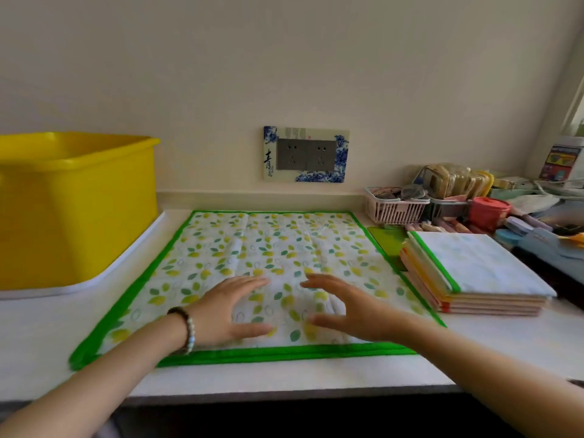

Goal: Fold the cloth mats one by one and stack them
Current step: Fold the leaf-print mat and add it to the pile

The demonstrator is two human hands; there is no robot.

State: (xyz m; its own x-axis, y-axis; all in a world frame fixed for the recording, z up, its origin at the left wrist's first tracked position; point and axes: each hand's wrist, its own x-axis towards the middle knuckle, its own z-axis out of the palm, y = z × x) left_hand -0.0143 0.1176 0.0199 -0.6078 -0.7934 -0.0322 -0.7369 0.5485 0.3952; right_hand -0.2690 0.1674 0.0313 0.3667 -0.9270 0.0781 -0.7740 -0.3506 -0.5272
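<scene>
Smoothing the leaf-print mat [275,248], seemingly: left hand [227,308] and right hand [344,308] are released, flat; folding next needs a gripped edge.

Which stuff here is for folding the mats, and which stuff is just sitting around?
For the job: leaf-print mat, stack of folded mats, left hand, right hand.

Just lying about: yellow tub, pink basket, red lidded pot, wall socket.

Open counter strip [284,377] along the near edge — yellow tub [76,210] at left, folded stack [474,273] and clutter [458,197] at right.
</scene>
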